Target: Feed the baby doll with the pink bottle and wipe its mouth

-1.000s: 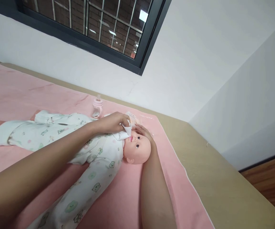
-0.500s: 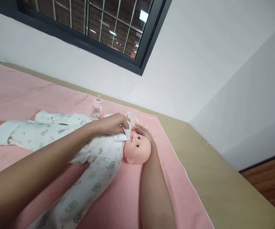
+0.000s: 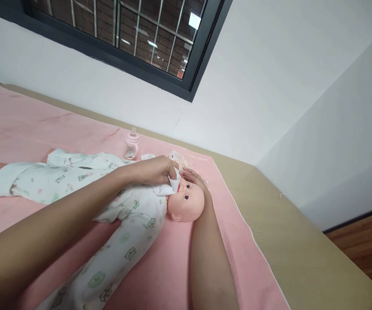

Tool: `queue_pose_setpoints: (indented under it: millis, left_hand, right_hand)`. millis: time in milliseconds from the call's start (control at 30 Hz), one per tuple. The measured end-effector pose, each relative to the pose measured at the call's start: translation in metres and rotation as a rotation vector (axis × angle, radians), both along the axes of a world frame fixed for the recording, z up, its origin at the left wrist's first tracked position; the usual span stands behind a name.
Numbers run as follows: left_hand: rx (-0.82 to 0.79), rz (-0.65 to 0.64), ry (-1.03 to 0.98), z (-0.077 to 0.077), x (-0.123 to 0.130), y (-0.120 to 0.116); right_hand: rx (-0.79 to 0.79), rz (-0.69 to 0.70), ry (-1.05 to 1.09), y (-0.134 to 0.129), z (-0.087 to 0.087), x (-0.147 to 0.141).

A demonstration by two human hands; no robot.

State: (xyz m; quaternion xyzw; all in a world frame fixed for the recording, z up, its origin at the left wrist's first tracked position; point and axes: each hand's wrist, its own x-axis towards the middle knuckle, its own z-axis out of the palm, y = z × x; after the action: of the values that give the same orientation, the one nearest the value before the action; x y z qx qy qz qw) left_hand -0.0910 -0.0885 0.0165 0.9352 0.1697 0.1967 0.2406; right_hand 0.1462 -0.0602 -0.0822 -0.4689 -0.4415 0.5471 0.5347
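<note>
A baby doll (image 3: 189, 204) in white patterned clothes (image 3: 147, 215) lies on its back on a pink mat (image 3: 163, 267), its head to the right. My left hand (image 3: 156, 168) is closed on a white cloth (image 3: 175, 180), pinching it against the doll's mouth and chin. More white fabric shows below the chin; whether it is the same piece I cannot tell. My right hand (image 3: 196, 177) rests along the far side of the doll's head, fingers stretched out by its cheek. Its palm is partly hidden behind the head.
A pink baby bottle (image 3: 132, 145) stands upright beyond the doll's body. A clear-and-white packet (image 3: 178, 159) lies behind my hands. The mat covers a wooden surface (image 3: 253, 193) beside a white wall (image 3: 224, 107) with a dark-framed window (image 3: 186, 82).
My left hand has shifted slightly to the right, bringing the cloth's edge farther over the doll's mouth. My right hand and the doll's head look the same.
</note>
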Motion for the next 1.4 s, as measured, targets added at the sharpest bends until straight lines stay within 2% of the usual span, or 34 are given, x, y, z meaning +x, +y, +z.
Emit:
queue_pose_setpoints:
  millis: [300,500,933,1233,1400]
  left_hand:
    - [0.055,0.132,-0.118,-0.001,0.002,0.006]
    - [0.067,0.222,-0.06,-0.006,0.006,0.008]
    - [0.04,0.129,-0.089,-0.009,0.002,0.014]
    - [0.084,0.117,-0.049,-0.007,0.001,0.009]
    - [0.036,0.082,-0.036,-0.004,0.001,0.005]
  right_hand:
    - [0.029,0.014,0.026,-0.001,-0.004,0.0]
    - [0.016,0.029,0.013,-0.005,0.003,-0.003]
    - [-0.002,-0.019,0.004,-0.009,0.006,-0.006]
    - [0.016,0.008,-0.026,-0.007,0.006,-0.005]
    - [-0.015,-0.012,-0.012,-0.006,0.004,-0.004]
